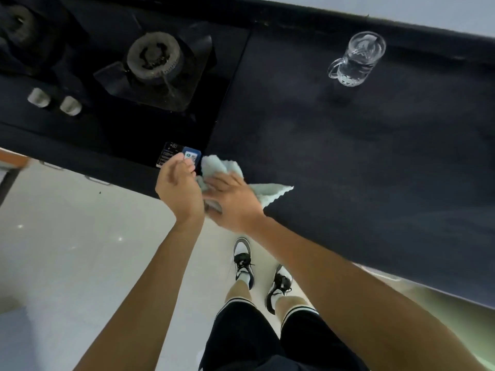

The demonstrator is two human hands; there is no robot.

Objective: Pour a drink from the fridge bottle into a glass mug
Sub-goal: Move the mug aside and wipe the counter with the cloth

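The dark worktop runs slantwise across the view, its near edge passing just under both hands. The glass mug stands upright close to the far edge, handle turned left, well apart from the hands, with bare dark surface between them. At the near edge a pale green cloth lies bunched. The right hand rests flat on it, fingers straight and slightly spread. The left hand sits just beside, fingers loosely bent over the cloth's left end; I cannot tell whether it pinches the fabric. Left of the cloth is a black gas hob with 2 pale knobs. On its near corner is a blue sticker with a QR code, beside a black label whose print is too blurred to read.
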